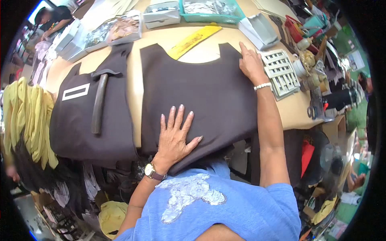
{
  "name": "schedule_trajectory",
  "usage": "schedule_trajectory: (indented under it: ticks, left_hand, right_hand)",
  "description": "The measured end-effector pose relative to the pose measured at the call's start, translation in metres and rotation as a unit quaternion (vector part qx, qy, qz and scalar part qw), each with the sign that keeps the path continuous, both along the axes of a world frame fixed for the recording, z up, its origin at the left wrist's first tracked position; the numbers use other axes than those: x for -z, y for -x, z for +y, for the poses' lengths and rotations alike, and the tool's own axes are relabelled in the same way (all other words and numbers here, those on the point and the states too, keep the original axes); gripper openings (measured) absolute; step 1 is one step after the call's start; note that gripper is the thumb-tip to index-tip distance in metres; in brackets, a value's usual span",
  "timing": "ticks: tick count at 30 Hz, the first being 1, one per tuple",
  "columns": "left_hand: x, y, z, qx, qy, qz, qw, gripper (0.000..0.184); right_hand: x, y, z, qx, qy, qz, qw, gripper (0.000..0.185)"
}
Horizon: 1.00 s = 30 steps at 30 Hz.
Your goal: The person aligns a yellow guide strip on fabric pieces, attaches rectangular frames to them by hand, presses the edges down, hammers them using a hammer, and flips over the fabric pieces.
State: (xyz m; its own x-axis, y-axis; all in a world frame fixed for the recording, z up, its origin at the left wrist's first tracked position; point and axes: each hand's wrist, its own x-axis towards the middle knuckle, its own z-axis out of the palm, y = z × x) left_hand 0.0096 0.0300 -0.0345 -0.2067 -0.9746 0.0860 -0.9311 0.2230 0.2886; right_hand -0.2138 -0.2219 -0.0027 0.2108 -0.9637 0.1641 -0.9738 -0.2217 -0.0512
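Observation:
Dark fabric with a curved neckline (201, 86) lies spread over the table and hangs past its front edge. My left hand (175, 134) rests flat on its lower part, fingers spread, with a watch on the wrist. At the fabric's upper right corner is my right hand (251, 62), index finger stretched forward, nothing visible in it. To the left lies a second dark piece (116, 128) bearing a white rectangular frame (76, 92) and a hammer (99, 104). A yellow ruler (195, 40) sits beyond the neckline.
White slotted frames (280, 73) lie right of my right hand. Boxes of small parts (124, 29) and a teal tray (211, 11) line the back. Scissors (312, 109) and spools are at the right. Yellow cloth (28, 116) hangs left. Another person (54, 20) sits at the upper left.

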Motion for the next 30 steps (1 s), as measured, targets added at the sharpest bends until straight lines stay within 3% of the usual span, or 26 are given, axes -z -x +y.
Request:
schedule_trajectory:
  ticks: [1, 3, 5, 8, 11, 14, 19, 24, 30]
  left_hand:
    - [0.001, 0.0, 0.0, -0.002, 0.002, 0.005, 1.0, 0.074]
    - [0.002, 0.0, 0.0, -0.002, 0.004, 0.013, 1.0, 0.074]
    - [0.0, -0.001, 0.0, -0.004, 0.001, 0.018, 1.0, 0.074]
    - [0.003, 0.0, -0.002, -0.005, 0.011, 0.028, 1.0, 0.074]
    - [0.005, 0.0, 0.0, -0.003, 0.014, 0.037, 0.999, 0.073]
    - [0.003, 0.0, -0.001, -0.007, 0.011, 0.043, 0.999, 0.073]
    - [0.002, 0.0, -0.001, -0.011, 0.006, 0.055, 0.998, 0.073]
    - [-0.005, -0.011, -0.001, 0.023, -0.007, 0.041, 0.999, 0.074]
    - [-0.021, -0.055, 0.018, -0.017, -0.044, -0.009, 0.999, 0.096]
  right_hand:
    - [0.015, -0.003, -0.005, -0.041, 0.118, -0.032, 0.992, 0.036]
    - [0.021, -0.003, -0.014, -0.092, 0.206, -0.077, 0.971, 0.033]
    - [0.0, -0.011, 0.003, -0.085, 0.291, -0.085, 0.949, 0.029]
    - [-0.026, -0.01, 0.017, -0.112, 0.428, -0.074, 0.894, 0.04]
    - [-0.031, -0.016, 0.021, -0.045, 0.392, -0.028, 0.918, 0.055]
    - [-0.03, -0.025, 0.058, -0.076, 0.323, -0.079, 0.94, 0.067]
    - [-0.011, -0.03, 0.16, -0.021, 0.067, -0.098, 0.993, 0.065]
    - [0.032, 0.004, 0.178, 0.081, -0.043, -0.147, 0.985, 0.07]
    - [0.024, 0.035, 0.165, 0.028, -0.064, -0.297, 0.952, 0.066]
